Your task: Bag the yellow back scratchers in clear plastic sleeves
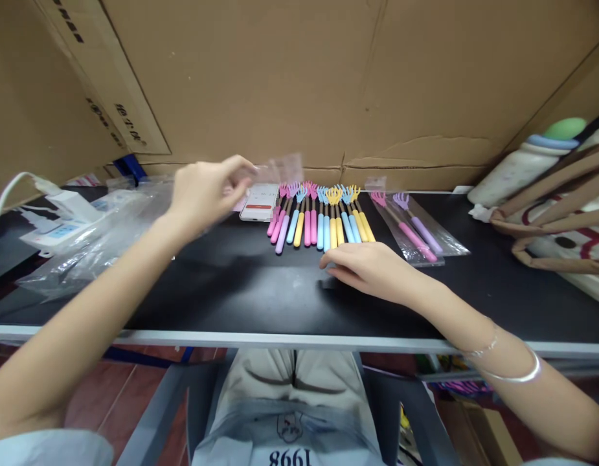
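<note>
My left hand (209, 192) is raised over the black table (221, 285), fingers pinched on a clear plastic sleeve (282, 170) that looks blurred. My right hand (370, 268) lies flat on the table with its fingers stretched toward the handle ends of a row of several back scratchers (321, 217) in pink, blue, yellow and purple, each with a small hand-shaped head. Just right of the row lie two bagged scratchers (416, 230), one pink and one purple, in clear sleeves.
A phone (259, 201) lies left of the row. A heap of clear plastic bags (100, 236) and a white charger with cable (61, 207) fill the left side. A tote bag (566, 226) and a bottle (517, 168) stand at right. Cardboard (299, 84) walls the back.
</note>
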`<state>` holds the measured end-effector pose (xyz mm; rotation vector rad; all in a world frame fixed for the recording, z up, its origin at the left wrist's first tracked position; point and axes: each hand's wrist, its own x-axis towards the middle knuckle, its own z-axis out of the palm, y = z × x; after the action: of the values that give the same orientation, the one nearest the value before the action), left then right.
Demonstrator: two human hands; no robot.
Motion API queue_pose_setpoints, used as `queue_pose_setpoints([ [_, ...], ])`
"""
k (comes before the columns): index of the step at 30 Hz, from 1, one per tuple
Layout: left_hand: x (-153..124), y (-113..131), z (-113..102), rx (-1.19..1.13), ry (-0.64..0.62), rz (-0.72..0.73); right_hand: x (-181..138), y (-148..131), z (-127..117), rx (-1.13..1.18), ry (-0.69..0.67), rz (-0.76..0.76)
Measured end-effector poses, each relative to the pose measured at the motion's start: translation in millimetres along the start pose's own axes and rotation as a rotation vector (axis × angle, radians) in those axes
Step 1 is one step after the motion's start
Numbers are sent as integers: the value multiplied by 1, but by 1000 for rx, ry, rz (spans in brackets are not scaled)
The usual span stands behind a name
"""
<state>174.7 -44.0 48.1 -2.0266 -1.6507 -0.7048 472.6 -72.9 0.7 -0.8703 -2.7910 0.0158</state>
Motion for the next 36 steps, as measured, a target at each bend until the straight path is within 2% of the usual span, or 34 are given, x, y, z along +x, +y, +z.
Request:
queue_pose_setpoints([
  [3, -8, 41, 9, -95, -54, 235, -1, -1, -6, -3, 111, -64],
  [6, -14, 69, 18, -127, -83, 437, -1, -1, -12, -14, 247, -89],
  [8, -17, 80, 23, -127, -91, 509, -1, 0, -16, -30, 338, -61],
  [12, -22, 88, 29, -140, -68, 546, -1, 5, -18, -83, 484, 40],
  [18, -22, 85, 30, -176, -35, 595, 4, 13, -11, -9, 374, 75],
  [28, -23, 82, 34, -210, -34, 593, 6, 20, -7, 22, 390, 99],
  [32, -26, 79, 36, -273, -105, 561, 7, 24, -4, 92, 337, 151],
  [36, -22, 72, 34, -409, -253, 486, 8, 30, -3, 254, 307, 212],
])
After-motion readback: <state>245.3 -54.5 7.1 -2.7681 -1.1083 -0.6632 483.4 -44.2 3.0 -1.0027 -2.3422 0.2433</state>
